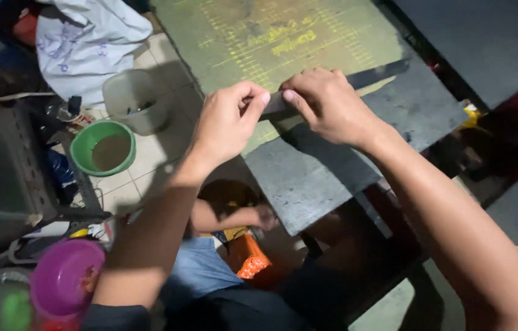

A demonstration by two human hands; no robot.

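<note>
My left hand [227, 119] and my right hand [329, 104] pinch the near end of a long dark flat strip [369, 76]. The strip lies slanted across a green cutting mat [283, 37] with yellow grid lines. A dark grey sheet [314, 171] rests on the mat's near edge, just below my hands. Both thumbs and forefingers close on the strip's end, left hand from the left, right hand from above.
Down on the tiled floor stand a green bowl [102, 147] and a translucent tub [133, 98]. A white bag [84, 40] lies at the back left. A purple bowl [63, 276] is near left. Another person's arm [234, 217] shows below the table.
</note>
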